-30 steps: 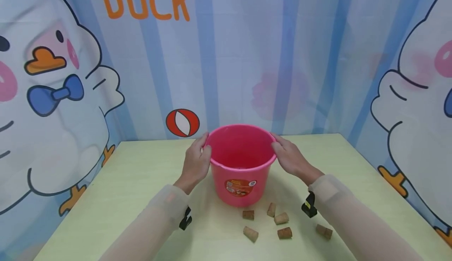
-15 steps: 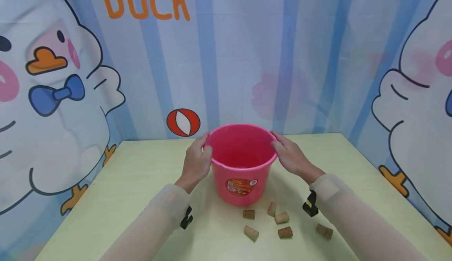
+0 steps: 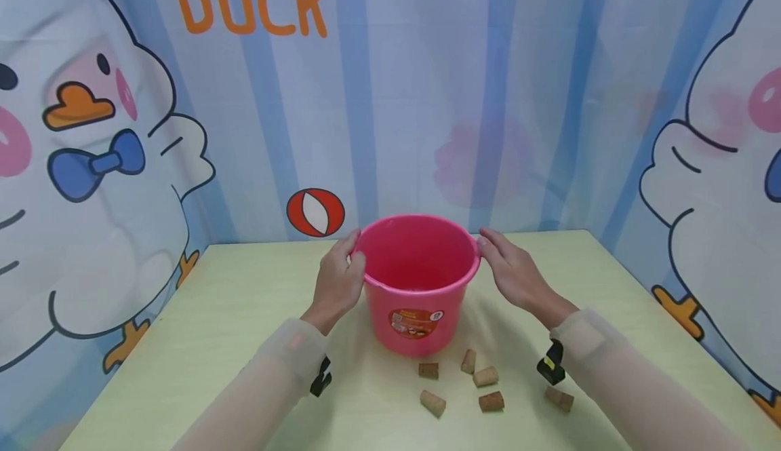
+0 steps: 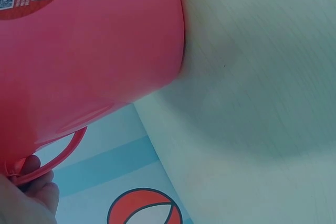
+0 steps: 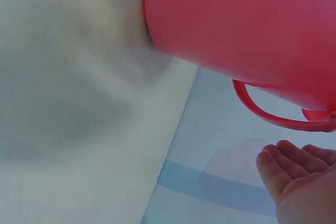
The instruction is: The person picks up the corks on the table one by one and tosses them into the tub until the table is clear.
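A pink bucket (image 3: 412, 322) with an orange-red label stands upright on the pale yellow table (image 3: 244, 329). At its left rim, my left hand (image 3: 338, 278) grips it; fingers curl by the base of the drooping handle (image 4: 73, 148) in the left wrist view. My right hand (image 3: 518, 276) is beside the right rim, slightly away from it. In the right wrist view, the fingers of that hand (image 5: 302, 182) are extended and apart from the handle (image 5: 262, 116). The bucket's visible interior holds nothing I can make out; its bottom is partly hidden.
Several corks lie in front of the bucket, among them a pale cork (image 3: 432, 403), a darker cork (image 3: 491, 402) and one cork (image 3: 559, 399) farther right by the right sleeve. A striped curtain (image 3: 415, 98) with duck pictures hangs behind the table.
My right hand has let go of the bucket's right rim and shifted a little to the right. The left hand, the bucket and the corks stay where they were.
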A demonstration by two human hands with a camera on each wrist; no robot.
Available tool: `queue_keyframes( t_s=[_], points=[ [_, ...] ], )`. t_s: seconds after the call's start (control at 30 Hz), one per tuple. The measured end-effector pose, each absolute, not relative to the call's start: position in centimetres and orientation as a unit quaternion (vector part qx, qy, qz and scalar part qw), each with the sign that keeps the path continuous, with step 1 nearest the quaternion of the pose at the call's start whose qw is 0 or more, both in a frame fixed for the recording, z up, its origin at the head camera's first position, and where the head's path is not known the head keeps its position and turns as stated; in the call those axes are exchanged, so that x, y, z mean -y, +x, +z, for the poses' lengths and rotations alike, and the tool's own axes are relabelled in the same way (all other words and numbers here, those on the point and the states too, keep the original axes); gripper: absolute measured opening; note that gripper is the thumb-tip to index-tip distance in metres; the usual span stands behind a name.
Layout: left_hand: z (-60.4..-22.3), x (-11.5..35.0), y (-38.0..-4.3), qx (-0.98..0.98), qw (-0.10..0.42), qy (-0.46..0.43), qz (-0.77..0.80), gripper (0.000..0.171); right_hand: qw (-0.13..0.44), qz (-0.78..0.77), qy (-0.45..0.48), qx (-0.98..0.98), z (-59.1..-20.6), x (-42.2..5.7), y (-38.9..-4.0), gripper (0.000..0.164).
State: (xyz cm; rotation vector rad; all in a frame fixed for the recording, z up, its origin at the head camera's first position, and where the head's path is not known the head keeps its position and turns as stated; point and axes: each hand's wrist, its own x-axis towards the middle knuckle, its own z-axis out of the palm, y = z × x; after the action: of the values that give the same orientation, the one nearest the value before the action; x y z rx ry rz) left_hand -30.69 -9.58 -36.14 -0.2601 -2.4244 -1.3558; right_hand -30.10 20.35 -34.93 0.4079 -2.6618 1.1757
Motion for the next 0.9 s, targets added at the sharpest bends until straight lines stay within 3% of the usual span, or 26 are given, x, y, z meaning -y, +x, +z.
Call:
queue_keyframes(
  t_s=[0.63,0.9],
  points=[
    [-36.2,9.8,-30.4,0.853,0.168,-0.089,-0.486,0.057,0.152,0.344,0.181,0.909,-36.8,-22.2,-27.5,0.06],
    [-36.0,9.7,-30.5,0.853,0.168,-0.091,-0.487,0.057,0.145,0.333,0.189,0.912,-37.1,-22.7,-26.2,0.057]
  ],
)
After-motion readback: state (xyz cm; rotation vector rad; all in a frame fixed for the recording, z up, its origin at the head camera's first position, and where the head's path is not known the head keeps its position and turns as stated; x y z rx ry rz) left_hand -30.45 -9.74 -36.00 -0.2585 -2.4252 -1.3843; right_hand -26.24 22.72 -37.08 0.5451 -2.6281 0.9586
